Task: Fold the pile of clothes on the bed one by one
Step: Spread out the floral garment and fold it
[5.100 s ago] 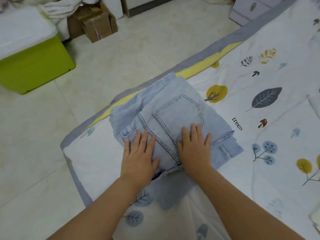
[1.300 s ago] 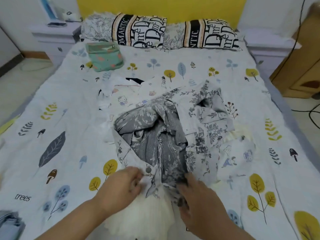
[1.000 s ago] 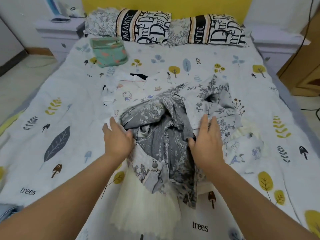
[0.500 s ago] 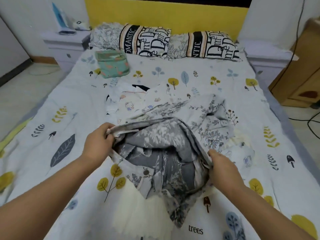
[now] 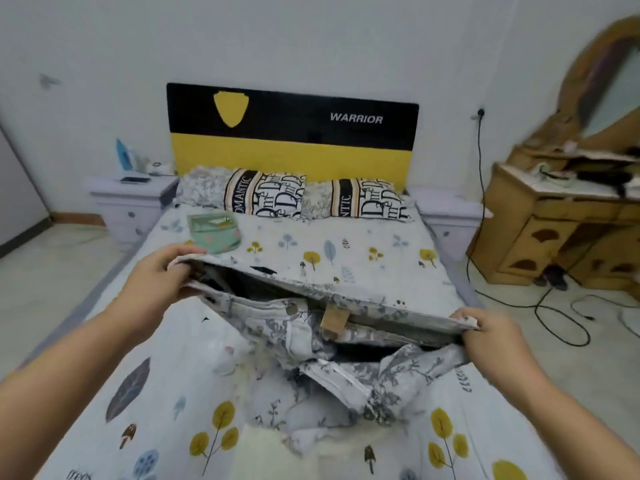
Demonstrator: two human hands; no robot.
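Your left hand (image 5: 157,275) and right hand (image 5: 486,337) each pinch an end of the grey floral trousers' (image 5: 304,327) waistband, stretched taut and lifted above the bed (image 5: 363,251).

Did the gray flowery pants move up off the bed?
Yes. Both hands, left hand and right hand, lifted the gray flowery pants by the waistband, up from the bed sheet toward the pillows.

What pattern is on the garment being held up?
A grey floral print on pale fabric; the garment shows best in the head view.
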